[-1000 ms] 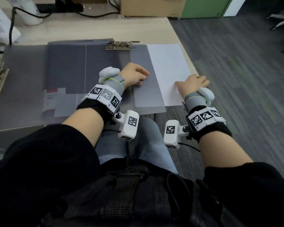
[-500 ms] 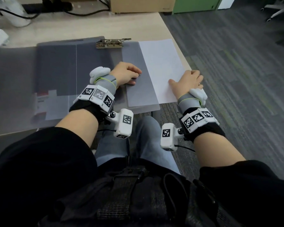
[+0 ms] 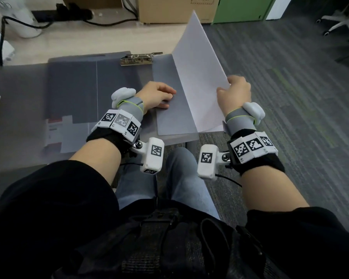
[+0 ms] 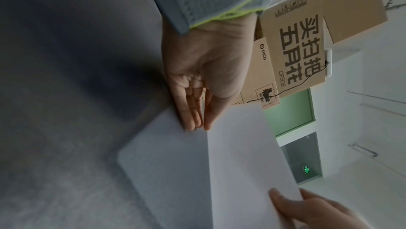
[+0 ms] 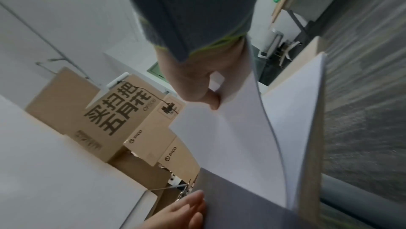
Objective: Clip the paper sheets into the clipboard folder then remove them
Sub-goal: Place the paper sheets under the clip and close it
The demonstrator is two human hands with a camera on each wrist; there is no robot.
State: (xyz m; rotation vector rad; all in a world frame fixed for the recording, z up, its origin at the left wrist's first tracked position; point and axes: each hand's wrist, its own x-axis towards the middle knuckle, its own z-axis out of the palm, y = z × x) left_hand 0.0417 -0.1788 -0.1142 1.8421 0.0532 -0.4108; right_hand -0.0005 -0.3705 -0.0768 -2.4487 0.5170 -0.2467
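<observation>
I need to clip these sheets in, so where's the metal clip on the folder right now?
In the head view the metal clip sits at the far edge of the open grey folder, beyond the left hand and just left of the lifted paper sheets.

We see the clipboard folder point(image 3: 73, 91) lying open and flat on the desk point(image 3: 85, 44), in front of the seated person. Its metal clip point(image 3: 139, 58) is at the far edge of the right half. The left hand point(image 3: 157, 95) rests flat on this right half, below the clip. To the right of it, the paper sheets point(image 3: 197, 77) stand tilted up, with their left edge down on the folder; the right hand point(image 3: 235, 93) holds their right edge. Behind the folder, at the far side of the desk, stand cardboard boxes point(image 3: 169, 9) and a cable point(image 3: 48, 23). The carpet floor point(image 3: 300, 97) lies right of the desk.
</observation>
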